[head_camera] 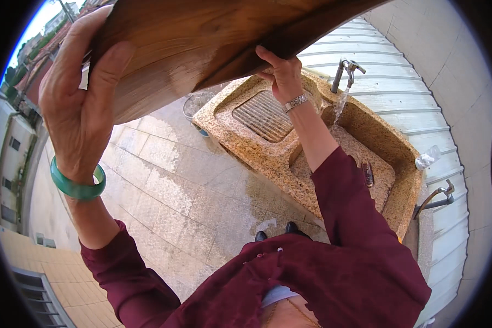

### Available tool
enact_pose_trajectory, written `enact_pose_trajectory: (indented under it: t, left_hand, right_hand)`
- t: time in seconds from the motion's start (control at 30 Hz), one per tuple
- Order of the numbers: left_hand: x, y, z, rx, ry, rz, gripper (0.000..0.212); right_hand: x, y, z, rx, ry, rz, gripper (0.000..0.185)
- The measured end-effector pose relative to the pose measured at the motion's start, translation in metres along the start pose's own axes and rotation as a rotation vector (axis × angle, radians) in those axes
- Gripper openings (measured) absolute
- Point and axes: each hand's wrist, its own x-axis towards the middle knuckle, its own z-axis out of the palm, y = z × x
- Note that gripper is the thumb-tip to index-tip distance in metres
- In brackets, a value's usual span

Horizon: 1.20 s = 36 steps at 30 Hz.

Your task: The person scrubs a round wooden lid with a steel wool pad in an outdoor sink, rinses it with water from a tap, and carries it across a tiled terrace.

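A large brown wooden board [180, 45], wet and glossy, is raised across the top of the view, with a darker wooden strip along its underside. My left hand [86, 90], a green bangle at its wrist, grips the board's left edge between thumb and fingers. My right hand [282, 76], with a metal bracelet, holds the dark strip near the board's lower edge, above the speckled stone sink's ribbed washboard [264, 116]. Water runs from a metal tap [346, 71] into the basin. A dark brush-like object [367, 174] lies on the basin floor.
The speckled stone sink [246, 143] stands ahead and right, beside a corrugated metal panel [426, 106]. A clear plastic container [428, 157] is at its right rim. A second tap [445, 190] is further right. A bucket [197, 104] stands past the sink's left corner. The tiled floor [180, 192] has wet patches.
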Motion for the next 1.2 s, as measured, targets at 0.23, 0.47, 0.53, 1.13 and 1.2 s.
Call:
enact_pose_trajectory:
  t: [0.23, 0.47, 0.53, 1.13, 1.2]
  left_hand:
    - [-0.021, 0.004, -0.008, -0.08, 0.093, -0.084, 0.031]
    - [-0.02, 0.03, 0.005, -0.088, 0.034, 0.132, 0.028]
    - [-0.021, 0.038, 0.012, -0.201, -0.033, 0.159, 0.025]
    - [-0.232, 0.046, 0.074, -0.888, 0.012, -1.702, 0.076]
    - [-0.237, 0.06, 0.08, -1.636, 0.17, -2.001, 0.066]
  right_hand:
    - [-0.073, 0.013, 0.013, 0.277, 0.144, 0.025, 0.048]
    - [-0.123, 0.058, -0.001, 0.502, 0.32, 0.039, 0.049]
    - [-0.126, 0.075, -0.009, 0.51, 0.359, 0.055, 0.051]
    - [-0.289, 0.122, -0.206, 0.379, 0.7, 0.386, 0.045]
    - [-0.311, 0.113, -0.222, 0.352, 0.755, 0.391, 0.045]
